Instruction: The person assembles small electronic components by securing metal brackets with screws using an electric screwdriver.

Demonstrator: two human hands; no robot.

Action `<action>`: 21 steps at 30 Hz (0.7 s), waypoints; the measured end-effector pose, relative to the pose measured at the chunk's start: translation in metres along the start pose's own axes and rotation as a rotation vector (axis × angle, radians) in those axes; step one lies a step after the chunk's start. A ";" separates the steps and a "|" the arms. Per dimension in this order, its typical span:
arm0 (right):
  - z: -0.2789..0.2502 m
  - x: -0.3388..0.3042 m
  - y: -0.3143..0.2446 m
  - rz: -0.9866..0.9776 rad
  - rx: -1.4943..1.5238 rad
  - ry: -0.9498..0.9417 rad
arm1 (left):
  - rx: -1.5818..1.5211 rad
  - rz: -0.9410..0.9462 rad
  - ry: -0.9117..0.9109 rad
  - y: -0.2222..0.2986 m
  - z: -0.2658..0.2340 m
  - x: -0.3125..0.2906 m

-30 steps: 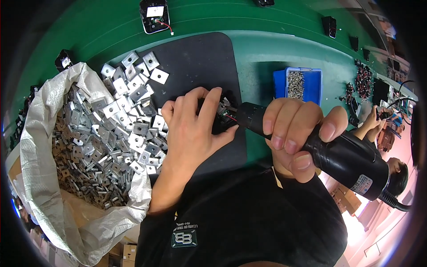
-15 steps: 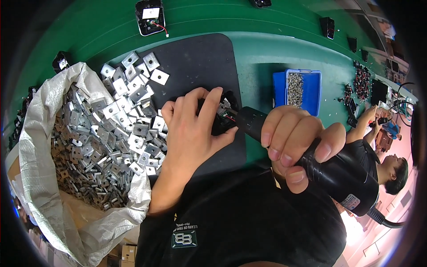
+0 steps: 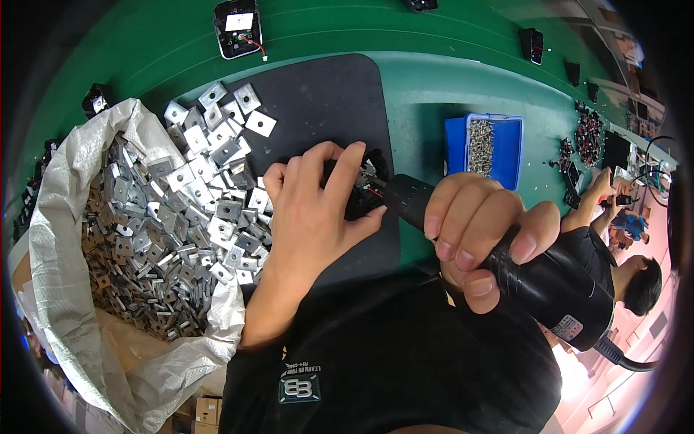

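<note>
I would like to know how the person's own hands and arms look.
The left hand and right hand wear no gloves or visible rings. The bare left forearm shows no watch; the right is mostly hidden. The black fabric shirt bears a dark rectangular chest patch with a pale emblem.

We see a green worktop [image 3: 419,79], a pinkish surface [image 3: 645,338] at right, perhaps wall or floor, and white glare [image 3: 575,380] beside it.

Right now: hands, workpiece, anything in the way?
Left hand holding black housing. Right hand gripping black corded tool, nose at housing, contact unclear. Square metal plates beside left hand; none between tool and housing.
</note>
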State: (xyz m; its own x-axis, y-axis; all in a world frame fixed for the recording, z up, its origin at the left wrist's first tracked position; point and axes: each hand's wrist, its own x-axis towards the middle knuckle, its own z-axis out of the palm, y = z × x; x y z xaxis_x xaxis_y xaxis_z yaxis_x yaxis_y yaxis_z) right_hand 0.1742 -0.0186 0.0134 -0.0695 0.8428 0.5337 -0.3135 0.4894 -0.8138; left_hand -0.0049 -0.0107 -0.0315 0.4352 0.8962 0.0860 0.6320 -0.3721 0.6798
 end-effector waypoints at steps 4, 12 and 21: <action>-0.008 0.007 -0.007 -0.051 -0.045 -0.056 | -0.056 0.071 -0.003 0.006 0.002 0.009; 0.013 0.007 0.018 -0.159 0.003 0.024 | 0.053 0.032 0.016 -0.013 0.002 -0.007; 0.011 -0.002 0.025 -0.164 -0.005 0.062 | 0.058 0.020 0.022 -0.014 0.010 -0.008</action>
State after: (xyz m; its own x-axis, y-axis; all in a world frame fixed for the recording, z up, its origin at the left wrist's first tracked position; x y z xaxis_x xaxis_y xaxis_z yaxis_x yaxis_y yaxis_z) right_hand 0.1564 -0.0103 -0.0052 0.0410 0.7635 0.6446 -0.3107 0.6229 -0.7180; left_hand -0.0111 -0.0146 -0.0492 0.4340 0.8935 0.1154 0.6599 -0.4024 0.6345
